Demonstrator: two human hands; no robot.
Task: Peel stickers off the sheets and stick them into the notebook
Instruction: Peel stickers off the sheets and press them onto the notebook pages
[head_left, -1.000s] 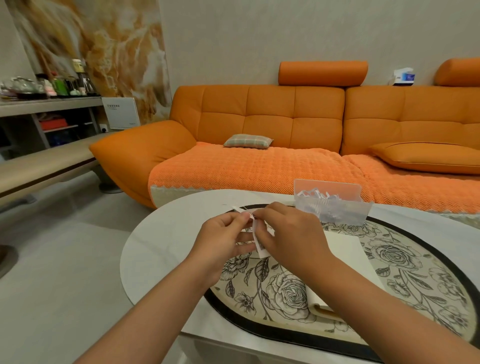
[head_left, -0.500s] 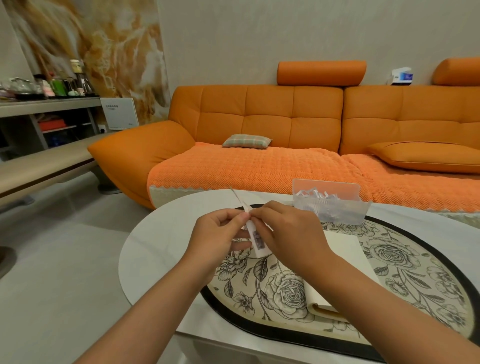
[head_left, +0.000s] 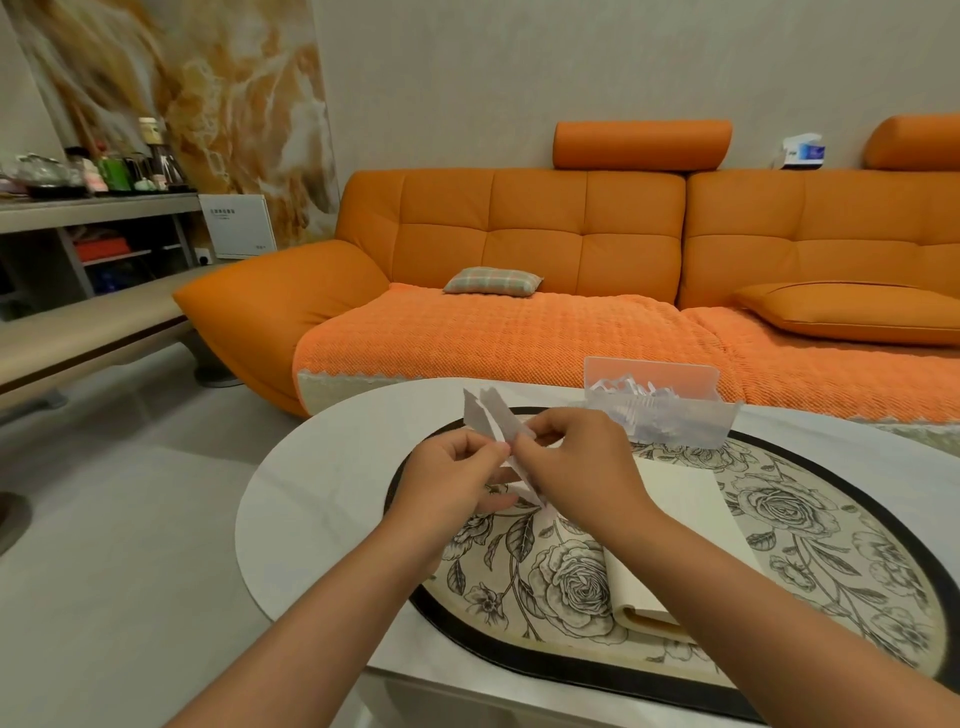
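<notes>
Above the table I hold a small white sticker sheet (head_left: 491, 418) edge-on between both hands. My left hand (head_left: 452, 480) pinches it from the left with thumb and forefinger. My right hand (head_left: 576, 462) pinches it from the right, and the top of the sheet has split into two pale flaps. The cream notebook (head_left: 685, 525) lies open on the flowered table mat (head_left: 810, 525), partly hidden under my right forearm.
A clear plastic box (head_left: 660, 410) with several white sticker pieces stands at the far side of the white oval table (head_left: 322, 493). An orange sofa (head_left: 545, 270) runs behind the table. A low bench and shelves stand at the left.
The sheet has tilted up and its upper end has parted into two flaps that reach higher than before. Both hands stay pinched together at nearly the same place.
</notes>
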